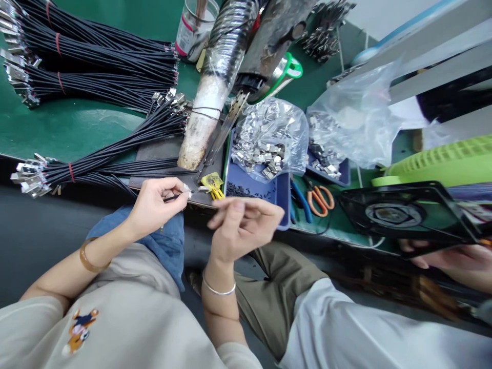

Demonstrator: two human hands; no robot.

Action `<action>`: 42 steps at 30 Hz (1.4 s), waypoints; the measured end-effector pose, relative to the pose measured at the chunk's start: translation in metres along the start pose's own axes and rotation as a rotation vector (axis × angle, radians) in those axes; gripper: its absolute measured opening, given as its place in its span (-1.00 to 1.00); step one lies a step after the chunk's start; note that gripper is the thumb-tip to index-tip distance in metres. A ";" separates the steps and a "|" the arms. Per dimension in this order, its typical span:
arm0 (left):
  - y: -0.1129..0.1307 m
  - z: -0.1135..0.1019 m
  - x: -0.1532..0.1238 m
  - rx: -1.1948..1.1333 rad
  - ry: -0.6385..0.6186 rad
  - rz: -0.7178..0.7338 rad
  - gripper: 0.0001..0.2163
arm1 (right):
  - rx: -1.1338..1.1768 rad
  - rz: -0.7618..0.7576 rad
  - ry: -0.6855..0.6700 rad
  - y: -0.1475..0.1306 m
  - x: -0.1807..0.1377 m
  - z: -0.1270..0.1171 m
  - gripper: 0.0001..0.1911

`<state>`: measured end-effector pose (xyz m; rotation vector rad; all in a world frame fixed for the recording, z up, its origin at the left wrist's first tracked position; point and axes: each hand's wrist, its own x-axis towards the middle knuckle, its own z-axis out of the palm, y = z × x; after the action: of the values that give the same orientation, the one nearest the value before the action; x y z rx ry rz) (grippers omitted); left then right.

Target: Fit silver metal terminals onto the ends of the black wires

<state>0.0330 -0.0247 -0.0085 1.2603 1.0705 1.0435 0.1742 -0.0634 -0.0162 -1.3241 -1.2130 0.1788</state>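
Observation:
My left hand (159, 202) is closed, its thumb and fingers pinching a thin black cable (171, 197). A small silvery metal end (202, 189) points out to the right of the fingertips. My right hand (246, 223) is just right of it, in front of the blue tray, slightly blurred. Its fingers are loosely stretched toward the left, and I see nothing held in them. Close behind the metal end is a yellow-handled tool (213, 185) at the bench edge. The blue tray (283, 205) contains small black parts (242, 189) and a plastic bag of metal connector shells (269, 159).
Bundles of black cables (103, 51) lie at the left on the green bench (111, 125). A wrapped pipe (215, 87) slants down behind my hands. Orange-handled pliers (321, 200) lie right of the tray. Farther right, a co-worker's hand (446, 256) is by a black fan (403, 212).

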 end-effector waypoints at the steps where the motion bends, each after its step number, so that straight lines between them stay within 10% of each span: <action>1: -0.001 0.000 -0.002 0.036 0.007 0.021 -0.88 | -0.056 -0.007 0.000 -0.001 0.000 -0.003 -0.87; 8: 0.002 -0.003 -0.008 0.214 -0.075 0.234 -0.88 | -0.300 -0.124 -0.421 -0.010 -0.003 -0.007 -0.82; 15: 0.005 -0.043 -0.003 -0.169 -0.575 -0.180 -0.78 | -0.395 0.111 -0.093 0.017 0.038 -0.045 -0.70; 20: 0.013 -0.052 0.006 -0.189 -0.712 -0.115 -0.74 | -0.666 0.184 -0.501 0.064 0.090 -0.067 -0.65; 27: 0.020 -0.023 -0.009 0.359 -0.359 0.433 -0.79 | -0.663 0.203 -0.707 0.072 0.102 -0.062 -0.82; 36: -0.006 -0.008 0.000 -0.116 -0.105 0.001 -0.82 | -0.283 0.221 -0.144 0.026 0.051 -0.049 -0.81; 42: -0.006 0.004 -0.005 -0.030 -0.037 0.052 -0.84 | 0.097 0.356 -0.307 0.004 0.003 -0.020 -0.83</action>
<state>0.0359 -0.0305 -0.0141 1.2840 0.9951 1.0676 0.1926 -0.0726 -0.0127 -1.4546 -1.1939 0.7084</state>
